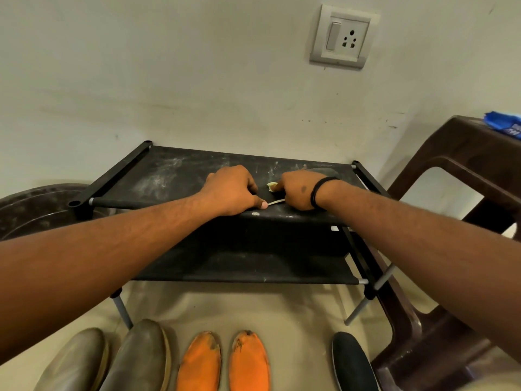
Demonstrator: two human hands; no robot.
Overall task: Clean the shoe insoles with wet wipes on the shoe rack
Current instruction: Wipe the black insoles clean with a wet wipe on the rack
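On the shoe rack's (pixel 180 176) top shelf, the left hand (pixel 229 190) pins an edge-on insole (pixel 275 202) running left-right, while the right hand's (pixel 296 193) curled fingers clutch a wadded wipe (pixel 271 186) just above it.

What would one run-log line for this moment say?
left hand: pinching insole edge | right hand: gripping wipe | place: rack top shelf
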